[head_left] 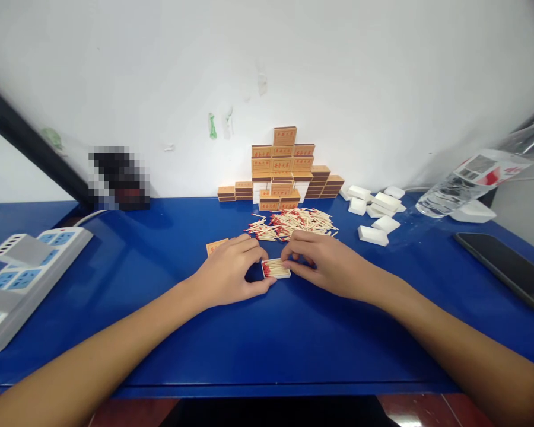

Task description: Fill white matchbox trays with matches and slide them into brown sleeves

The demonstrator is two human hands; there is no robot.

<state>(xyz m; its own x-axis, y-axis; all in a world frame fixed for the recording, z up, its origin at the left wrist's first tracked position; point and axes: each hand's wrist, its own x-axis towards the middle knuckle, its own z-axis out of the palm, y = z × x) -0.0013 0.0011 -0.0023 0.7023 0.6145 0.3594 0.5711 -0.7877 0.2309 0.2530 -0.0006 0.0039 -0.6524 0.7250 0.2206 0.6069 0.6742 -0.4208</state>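
Note:
A small white matchbox tray (276, 268) filled with red-tipped matches lies on the blue table (267, 344). My left hand (231, 273) pinches its left end with thumb and fingers curled. My right hand (324, 264) holds its right side, fingers bent over it. Just behind lies a loose pile of matches (293, 223). An orange matchbox sleeve (216, 245) lies flat behind my left hand.
Stacked orange matchboxes (282, 172) stand against the white wall. Several empty white trays (376, 210) lie at the right. A clear plastic bottle (467, 181) lies on its side, a dark phone (509, 270) is at far right, and a power strip (22, 267) at left.

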